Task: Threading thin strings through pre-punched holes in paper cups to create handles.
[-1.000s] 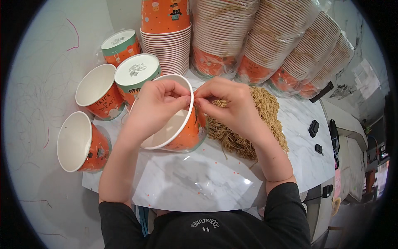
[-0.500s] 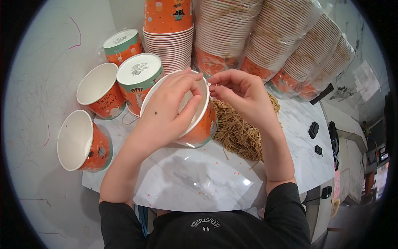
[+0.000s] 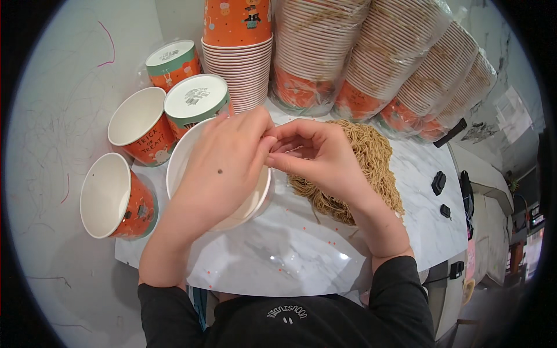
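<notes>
A white-lined paper bucket (image 3: 246, 206) is tilted so that its mouth faces me. My left hand (image 3: 223, 162) lies across that mouth, its fingers bent and its thumb pressed in toward them. At the bucket's right rim, the fingertips of my right hand (image 3: 316, 153) pinch together and meet those of the left. Whatever is between the fingertips is too small or hidden to name. Just right of the bucket, under and beside my right hand, lies a heap of tan twisted cord (image 3: 371, 156).
Orange-and-green buckets (image 3: 139, 209) stand at the left, some upside down (image 3: 197, 95). Behind are a tall nested stack (image 3: 238, 64) and several plastic-wrapped stacks (image 3: 316, 52). Two small black objects (image 3: 439, 182) sit at the right of the marbled table (image 3: 278, 255), which has scattered orange specks.
The bucket has shifted left and tipped toward me, uncovering more of the cord heap. My right hand has moved left and down, and the fingertips of both hands have come together.
</notes>
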`<state>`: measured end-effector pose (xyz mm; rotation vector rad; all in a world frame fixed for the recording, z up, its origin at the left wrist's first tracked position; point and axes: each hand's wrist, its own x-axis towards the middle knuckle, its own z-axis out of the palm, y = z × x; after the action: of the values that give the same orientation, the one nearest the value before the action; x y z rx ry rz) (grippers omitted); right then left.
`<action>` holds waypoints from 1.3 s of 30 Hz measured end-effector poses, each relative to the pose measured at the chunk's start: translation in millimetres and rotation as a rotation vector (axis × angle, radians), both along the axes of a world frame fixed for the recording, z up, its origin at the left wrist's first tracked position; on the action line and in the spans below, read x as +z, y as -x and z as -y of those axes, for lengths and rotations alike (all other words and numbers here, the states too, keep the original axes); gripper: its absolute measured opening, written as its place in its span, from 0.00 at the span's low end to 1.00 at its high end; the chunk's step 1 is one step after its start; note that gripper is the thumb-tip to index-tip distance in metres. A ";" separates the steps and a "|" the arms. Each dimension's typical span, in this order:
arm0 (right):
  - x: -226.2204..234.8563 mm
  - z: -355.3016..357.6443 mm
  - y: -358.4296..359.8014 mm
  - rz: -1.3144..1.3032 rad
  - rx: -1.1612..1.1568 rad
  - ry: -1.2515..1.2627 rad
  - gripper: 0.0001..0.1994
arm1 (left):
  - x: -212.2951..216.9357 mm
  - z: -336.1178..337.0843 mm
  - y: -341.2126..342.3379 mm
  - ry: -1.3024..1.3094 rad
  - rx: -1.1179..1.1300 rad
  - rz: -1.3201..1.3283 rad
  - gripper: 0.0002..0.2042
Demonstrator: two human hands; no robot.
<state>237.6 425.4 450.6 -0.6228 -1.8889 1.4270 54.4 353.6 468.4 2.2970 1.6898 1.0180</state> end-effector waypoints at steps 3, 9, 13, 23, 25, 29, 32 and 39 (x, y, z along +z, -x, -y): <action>-6.4 -1.5 4.6 -0.043 -0.013 0.017 0.11 | -11.2 0.6 -6.0 -0.209 0.078 -0.018 0.04; -11.3 -2.1 8.9 -0.104 -0.029 0.079 0.07 | -9.6 2.4 -9.0 -0.195 0.135 0.012 0.06; -15.1 -3.1 8.8 -0.117 -0.051 0.034 0.06 | -4.0 16.8 -17.0 -0.240 0.146 -0.054 0.07; 11.6 -14.3 -13.2 0.035 -0.017 -0.404 0.05 | 12.7 10.4 7.9 0.357 -0.016 0.282 0.14; 11.0 -14.1 -13.5 0.134 0.049 -0.595 0.05 | -1.2 -7.2 14.9 0.510 -0.093 0.294 0.18; 8.7 -19.0 -18.3 0.227 0.077 -0.690 0.05 | -25.7 -30.0 19.3 0.751 -0.188 0.710 0.21; 12.2 -18.2 -22.0 0.267 0.094 -0.729 0.06 | -32.4 -38.5 7.4 0.880 -0.207 0.750 0.19; 12.7 -14.3 -20.5 0.350 0.086 -0.881 0.05 | -60.2 -49.8 8.3 0.964 -0.377 1.313 0.14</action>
<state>258.1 439.8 463.4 -0.3551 -2.5608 0.4158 46.1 403.4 408.3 0.8349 0.7825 0.9171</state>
